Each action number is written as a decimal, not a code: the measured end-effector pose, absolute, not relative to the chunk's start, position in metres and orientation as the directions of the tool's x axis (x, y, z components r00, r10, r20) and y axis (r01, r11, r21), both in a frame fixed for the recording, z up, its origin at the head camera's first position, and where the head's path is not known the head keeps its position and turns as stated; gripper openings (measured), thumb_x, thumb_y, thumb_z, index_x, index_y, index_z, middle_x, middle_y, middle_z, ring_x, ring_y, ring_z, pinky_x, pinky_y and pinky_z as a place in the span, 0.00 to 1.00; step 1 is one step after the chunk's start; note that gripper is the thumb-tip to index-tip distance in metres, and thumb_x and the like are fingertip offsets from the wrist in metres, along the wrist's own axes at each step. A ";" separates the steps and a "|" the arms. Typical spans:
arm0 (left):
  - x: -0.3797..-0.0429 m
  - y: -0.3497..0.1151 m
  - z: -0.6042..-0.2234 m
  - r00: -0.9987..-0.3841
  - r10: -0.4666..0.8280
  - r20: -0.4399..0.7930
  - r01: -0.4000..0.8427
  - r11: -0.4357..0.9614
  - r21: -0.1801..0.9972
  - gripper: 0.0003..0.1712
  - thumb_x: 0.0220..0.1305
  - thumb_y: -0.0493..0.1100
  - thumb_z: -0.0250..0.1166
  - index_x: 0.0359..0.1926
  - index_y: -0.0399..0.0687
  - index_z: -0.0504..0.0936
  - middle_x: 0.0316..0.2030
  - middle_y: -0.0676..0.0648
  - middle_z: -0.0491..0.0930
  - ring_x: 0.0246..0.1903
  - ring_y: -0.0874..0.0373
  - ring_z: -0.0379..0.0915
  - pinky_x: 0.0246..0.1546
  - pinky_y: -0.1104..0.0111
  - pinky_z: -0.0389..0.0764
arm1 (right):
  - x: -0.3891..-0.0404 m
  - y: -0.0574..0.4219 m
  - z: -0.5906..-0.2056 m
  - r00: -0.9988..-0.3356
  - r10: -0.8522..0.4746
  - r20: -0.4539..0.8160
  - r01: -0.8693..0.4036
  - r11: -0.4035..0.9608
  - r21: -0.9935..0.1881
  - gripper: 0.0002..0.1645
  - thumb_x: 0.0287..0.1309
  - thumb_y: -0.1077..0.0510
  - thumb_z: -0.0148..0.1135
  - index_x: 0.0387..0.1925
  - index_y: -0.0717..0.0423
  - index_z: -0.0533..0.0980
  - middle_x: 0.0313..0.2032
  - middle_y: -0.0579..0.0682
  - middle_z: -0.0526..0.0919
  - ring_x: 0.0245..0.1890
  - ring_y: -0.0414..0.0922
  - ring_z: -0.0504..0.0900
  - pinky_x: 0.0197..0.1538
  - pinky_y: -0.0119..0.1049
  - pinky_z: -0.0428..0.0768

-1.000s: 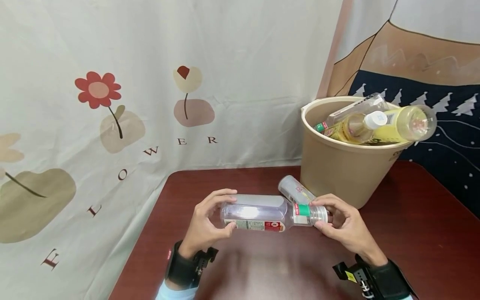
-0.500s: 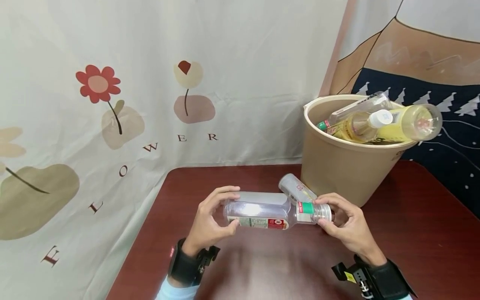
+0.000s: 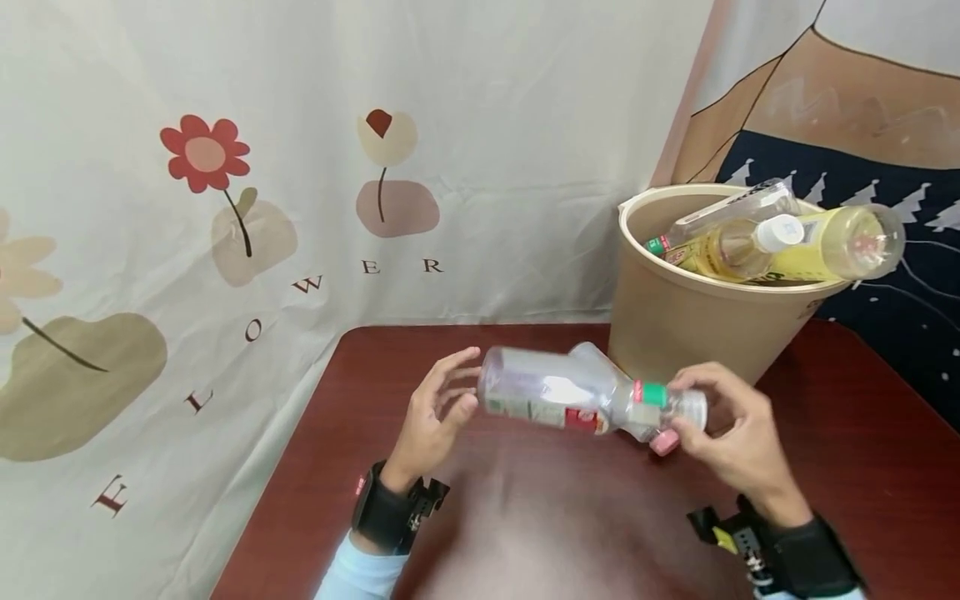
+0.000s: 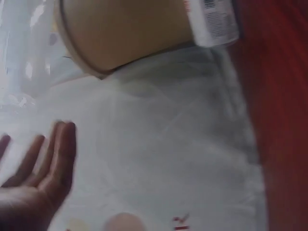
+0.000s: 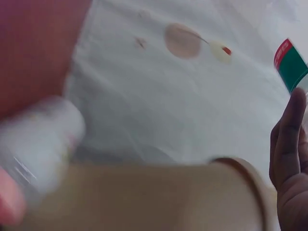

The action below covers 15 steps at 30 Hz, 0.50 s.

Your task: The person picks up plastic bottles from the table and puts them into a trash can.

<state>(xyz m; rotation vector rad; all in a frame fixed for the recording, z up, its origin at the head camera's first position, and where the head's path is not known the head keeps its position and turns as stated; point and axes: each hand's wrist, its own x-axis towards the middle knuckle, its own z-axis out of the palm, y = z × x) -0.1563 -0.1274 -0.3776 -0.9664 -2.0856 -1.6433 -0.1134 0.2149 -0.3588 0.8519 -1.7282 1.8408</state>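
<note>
In the head view a clear plastic bottle [image 3: 540,387] with a green and red neck label is held in the air, nearly level, its neck to the right. My right hand [image 3: 738,437] pinches it at the mouth end between thumb and fingers. Just off the bottle's base, my left hand [image 3: 431,421] has its fingers spread and holds nothing; in the left wrist view those fingers [image 4: 60,154] are relaxed beside the see-through bottle [image 4: 29,53]. Partly hidden behind the bottle, a whitish container [image 3: 592,353] lies on the table, with a pink cap [image 3: 664,442] showing below the neck.
A beige bucket [image 3: 667,333] stands at the back right of the dark red table [image 3: 555,517]. Several bottles lie in it, among them a yellow-labelled bottle [image 3: 806,246] jutting over the rim. A printed cloth [image 3: 510,167] hangs behind the table.
My left hand has let go of the bottle's base. My right hand has lifted the bottle up and to the right, tilting its base slightly higher and uncovering the pink cap.
</note>
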 end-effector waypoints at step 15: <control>-0.209 -0.069 -0.417 -0.913 0.294 0.282 0.399 0.504 0.766 0.20 0.67 0.42 0.62 0.58 0.42 0.75 0.51 0.37 0.78 0.48 0.41 0.79 0.49 0.51 0.79 | -0.160 0.315 -0.171 -0.763 0.165 0.625 -0.457 0.546 -0.702 0.24 0.51 0.72 0.60 0.44 0.42 0.78 0.34 0.29 0.80 0.29 0.25 0.79 0.30 0.12 0.75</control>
